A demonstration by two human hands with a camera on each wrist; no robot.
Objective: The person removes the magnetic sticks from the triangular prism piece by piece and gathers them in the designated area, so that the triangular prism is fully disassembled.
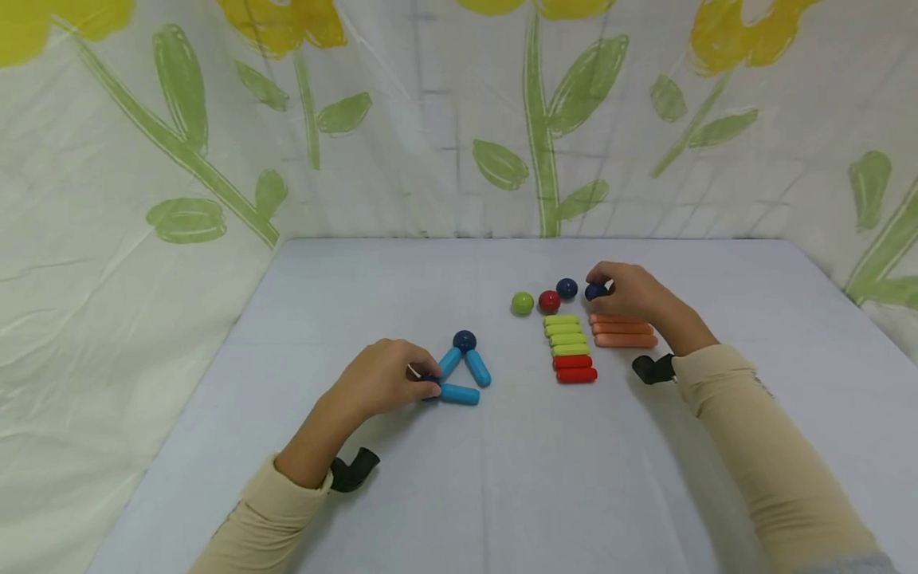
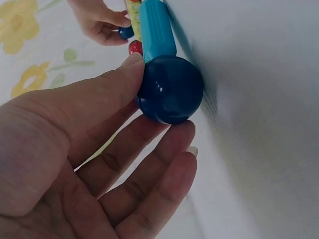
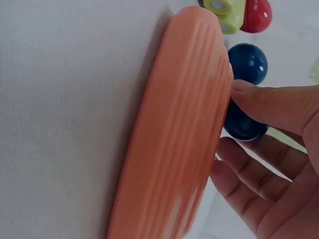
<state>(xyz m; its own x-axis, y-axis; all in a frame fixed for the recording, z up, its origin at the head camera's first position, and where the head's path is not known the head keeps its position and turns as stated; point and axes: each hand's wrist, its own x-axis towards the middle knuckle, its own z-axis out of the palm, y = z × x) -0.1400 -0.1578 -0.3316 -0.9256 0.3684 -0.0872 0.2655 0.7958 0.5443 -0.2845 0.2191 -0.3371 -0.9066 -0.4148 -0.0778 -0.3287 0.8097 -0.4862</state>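
My left hand (image 1: 387, 373) pinches a dark blue ball (image 2: 171, 89) between thumb and fingers at the lower left corner of a small triangle. Light blue rods (image 1: 460, 394) form that triangle, and another dark blue ball (image 1: 464, 341) sits at its top. One rod's end meets the held ball in the left wrist view. Farther back on the right, my right hand (image 1: 631, 292) pinches a dark blue ball (image 3: 245, 122), its thumb in front and fingers behind. Just in front of this hand lie the orange rods (image 1: 625, 340), side by side.
A green ball (image 1: 522, 303), a red ball (image 1: 549, 301) and a dark blue ball (image 1: 566, 288) stand left of the right hand. Below them lie stacked yellow-green rods (image 1: 568, 340) and red rods (image 1: 576, 375). A flowered curtain (image 1: 445, 119) hangs behind the white table (image 1: 402, 510).
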